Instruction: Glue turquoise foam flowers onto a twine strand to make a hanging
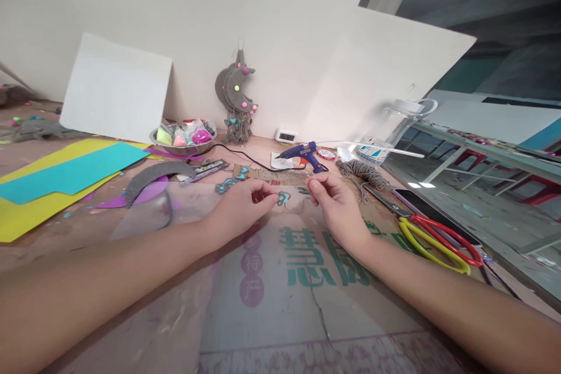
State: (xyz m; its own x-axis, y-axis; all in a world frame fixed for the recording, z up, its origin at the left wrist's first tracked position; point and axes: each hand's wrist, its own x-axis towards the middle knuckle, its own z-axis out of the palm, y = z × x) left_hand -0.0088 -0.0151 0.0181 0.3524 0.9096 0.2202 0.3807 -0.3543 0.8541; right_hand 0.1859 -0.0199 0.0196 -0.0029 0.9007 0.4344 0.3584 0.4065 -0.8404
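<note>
My left hand (248, 207) is closed in a pinch on a small teal-and-grey ornament (284, 198) that shows at its fingertips. My right hand (339, 207) is also pinched together, a short way to the right of it. Whatever is between those right fingertips is too small to make out. Both hands are above a cardboard sheet (272, 315) with printed characters, under a clear plastic cover. More teal-and-grey ornaments (231, 181) lie just beyond my left hand. A blue glue gun (307, 155) rests beyond the hands, its nozzle to the left.
Scissors (432, 234) with red and yellow handles lie at right beside a phone (433, 213) and grey cord (363, 172). A clear jug (385, 128) stands behind. At left are teal foam (79, 169), a grey curved strip (153, 178) and a bowl (184, 149). A moon decoration (236, 87) hangs behind.
</note>
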